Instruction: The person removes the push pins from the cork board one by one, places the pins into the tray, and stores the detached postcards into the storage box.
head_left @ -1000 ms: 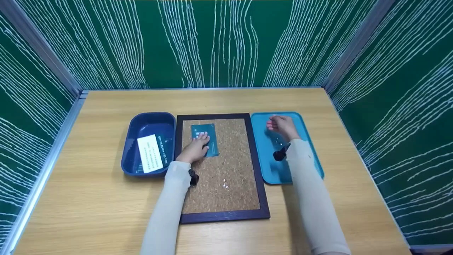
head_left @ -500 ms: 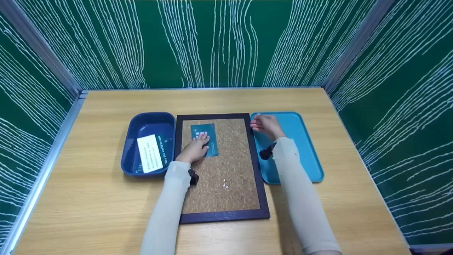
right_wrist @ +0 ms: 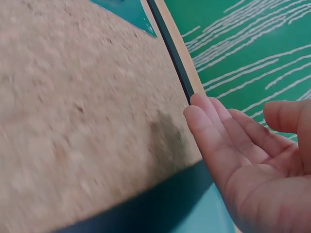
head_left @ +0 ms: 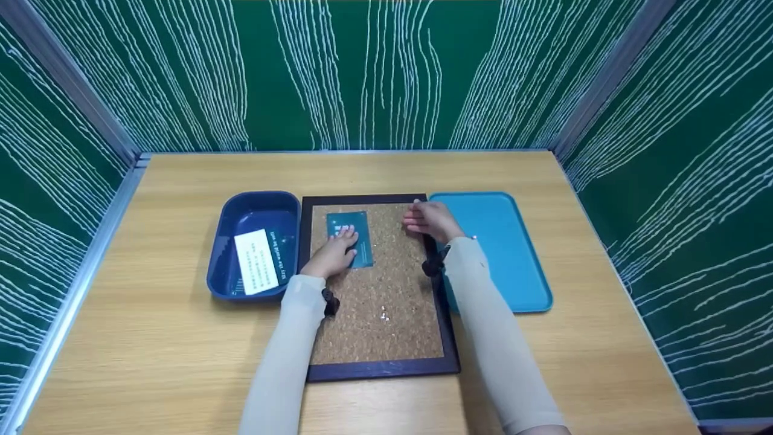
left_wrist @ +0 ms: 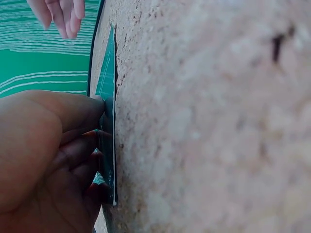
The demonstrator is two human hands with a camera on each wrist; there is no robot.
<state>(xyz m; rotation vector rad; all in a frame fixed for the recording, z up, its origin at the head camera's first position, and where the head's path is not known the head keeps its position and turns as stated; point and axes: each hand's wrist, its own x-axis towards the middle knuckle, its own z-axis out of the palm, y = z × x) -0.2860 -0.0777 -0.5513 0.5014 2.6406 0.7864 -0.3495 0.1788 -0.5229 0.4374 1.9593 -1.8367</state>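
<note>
A green card with white print [head_left: 362, 248] lies flat on the upper left of a dark-framed cork board [head_left: 398, 284]. My left hand [head_left: 332, 255] presses it down with its fingertips; in the left wrist view the fingertips touch the card [left_wrist: 108, 131]. My right hand [head_left: 433, 220] hovers over the board's upper right edge. Its fingers are extended and its thumb stands apart in the right wrist view; I see nothing between them. Small clear, shiny pieces [head_left: 384, 314] sit on the lower part of the cork, too small to identify.
Left of the board stands a deep blue bin [head_left: 220, 254] with a white card [head_left: 256, 262] and a green one [head_left: 279, 249] inside. To the right lies a turquoise tray [head_left: 513, 260], partly under my right forearm. Green patterned panels [head_left: 410, 72] enclose the wooden table [head_left: 151, 338].
My right hand has moved left, from over the turquoise tray to over the cork board's right edge. The left hand and the card under it have stayed in place.
</note>
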